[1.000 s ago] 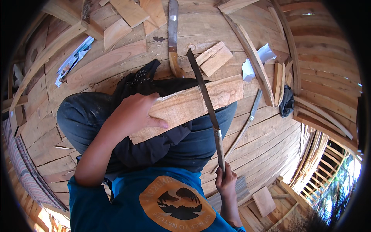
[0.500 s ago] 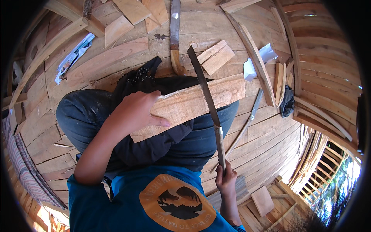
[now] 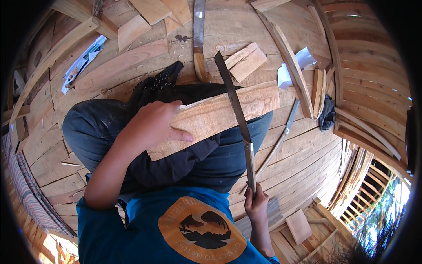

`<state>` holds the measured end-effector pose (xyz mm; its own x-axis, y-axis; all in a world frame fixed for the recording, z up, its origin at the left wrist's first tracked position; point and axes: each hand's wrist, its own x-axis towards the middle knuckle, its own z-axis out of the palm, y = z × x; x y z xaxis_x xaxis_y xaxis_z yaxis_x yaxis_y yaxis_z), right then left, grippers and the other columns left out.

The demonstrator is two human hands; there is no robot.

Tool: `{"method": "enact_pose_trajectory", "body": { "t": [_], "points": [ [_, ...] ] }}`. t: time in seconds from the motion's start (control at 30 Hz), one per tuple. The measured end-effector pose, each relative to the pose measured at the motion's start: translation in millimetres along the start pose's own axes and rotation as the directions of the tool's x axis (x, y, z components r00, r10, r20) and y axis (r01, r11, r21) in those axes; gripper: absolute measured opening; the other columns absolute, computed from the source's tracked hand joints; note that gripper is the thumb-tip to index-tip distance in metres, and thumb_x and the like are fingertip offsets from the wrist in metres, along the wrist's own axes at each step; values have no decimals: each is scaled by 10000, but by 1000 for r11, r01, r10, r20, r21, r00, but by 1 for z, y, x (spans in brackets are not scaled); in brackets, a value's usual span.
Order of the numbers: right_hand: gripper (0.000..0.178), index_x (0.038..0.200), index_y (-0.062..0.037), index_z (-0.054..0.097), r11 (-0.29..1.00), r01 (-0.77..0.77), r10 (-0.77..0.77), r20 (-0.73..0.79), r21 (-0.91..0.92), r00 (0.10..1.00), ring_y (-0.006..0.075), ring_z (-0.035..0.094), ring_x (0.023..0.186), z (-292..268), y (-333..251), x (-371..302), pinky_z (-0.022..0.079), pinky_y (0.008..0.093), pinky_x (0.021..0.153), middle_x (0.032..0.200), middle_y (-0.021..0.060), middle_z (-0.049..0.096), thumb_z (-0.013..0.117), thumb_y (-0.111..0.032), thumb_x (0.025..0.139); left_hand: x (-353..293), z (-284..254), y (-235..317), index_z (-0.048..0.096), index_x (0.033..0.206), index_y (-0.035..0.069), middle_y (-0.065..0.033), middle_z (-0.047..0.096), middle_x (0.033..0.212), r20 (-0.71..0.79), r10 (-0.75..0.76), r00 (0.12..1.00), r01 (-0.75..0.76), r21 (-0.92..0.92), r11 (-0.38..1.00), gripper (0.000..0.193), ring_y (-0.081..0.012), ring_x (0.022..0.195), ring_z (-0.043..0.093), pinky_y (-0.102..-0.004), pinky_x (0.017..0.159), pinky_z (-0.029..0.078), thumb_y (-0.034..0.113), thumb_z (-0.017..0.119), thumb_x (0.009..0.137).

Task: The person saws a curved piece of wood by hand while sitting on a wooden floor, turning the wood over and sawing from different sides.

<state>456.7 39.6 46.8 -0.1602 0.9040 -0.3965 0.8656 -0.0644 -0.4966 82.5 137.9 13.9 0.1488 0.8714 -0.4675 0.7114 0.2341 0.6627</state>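
A pale wooden board (image 3: 206,119) lies slanted across my lap, its right end higher in view. My left hand (image 3: 160,121) grips the board near its left end, thumb on the upper face and fingers over the far edge. In my right hand (image 3: 256,200) is the wooden handle of a handsaw (image 3: 235,103). The toothed blade crosses the right part of the board, its tip past the far edge. Whether the teeth sit in a cut cannot be made out. Dark cloth (image 3: 171,165) is bunched under the board.
Beyond my knees lie a machete (image 3: 199,39) and a split wood block (image 3: 246,61). A second long blade with a thin handle (image 3: 288,123) rests right of my knee. Wooden beams (image 3: 290,66), white paper (image 3: 303,58) and a plastic packet (image 3: 83,64) are on the plank floor.
Little differs. The saw and my right hand have shifted very slightly, while the board and my left hand stay nearly in place.
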Motion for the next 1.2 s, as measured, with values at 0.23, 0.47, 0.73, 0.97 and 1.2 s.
{"method": "enact_pose_trajectory", "body": {
  "t": [0.23, 0.47, 0.73, 0.97, 1.2],
  "points": [
    [94, 956, 4, 561, 994, -84, 91, 101, -74, 991, 428, 614, 566, -24, -36, -5, 462, 472, 472, 568, 229, 569, 593, -79, 926, -9, 2, 11, 598, 1033, 6, -173, 673, 855, -162, 117, 980, -95, 133, 987, 632, -344, 830, 676, -425, 713, 530, 466, 811, 654],
    [78, 909, 2, 560, 995, -85, 89, 80, -56, 993, 435, 607, 580, -29, -47, 6, 448, 465, 464, 571, 234, 561, 593, -65, 929, -8, 8, 13, 531, 919, 53, -123, 644, 756, -290, 279, 916, -206, 258, 944, 460, -309, 755, 677, -384, 608, 515, 370, 792, 712],
    [73, 899, -5, 556, 984, -78, 90, 74, -158, 993, 420, 605, 554, -45, -60, -12, 444, 451, 458, 572, 221, 555, 608, -53, 915, 1, 15, -1, 574, 965, 32, -136, 646, 777, -232, 203, 951, -147, 238, 960, 527, -321, 776, 674, -410, 648, 522, 402, 818, 680],
    [79, 900, -7, 545, 975, -48, 57, 35, -215, 998, 411, 605, 538, -42, -72, -8, 440, 442, 448, 557, 216, 546, 611, -49, 912, 5, 15, -7, 621, 1026, 1, -166, 678, 863, -252, 237, 938, -189, 200, 961, 578, -344, 816, 674, -409, 714, 534, 413, 822, 674],
    [83, 888, -9, 544, 979, -68, 70, 3, -190, 998, 415, 609, 556, -40, -79, 8, 436, 442, 447, 567, 216, 555, 604, -58, 919, 4, 2, -9, 621, 1034, -8, -184, 677, 866, -259, 167, 951, -146, 101, 984, 647, -371, 838, 664, -442, 760, 523, 445, 847, 631]
  ]
}}
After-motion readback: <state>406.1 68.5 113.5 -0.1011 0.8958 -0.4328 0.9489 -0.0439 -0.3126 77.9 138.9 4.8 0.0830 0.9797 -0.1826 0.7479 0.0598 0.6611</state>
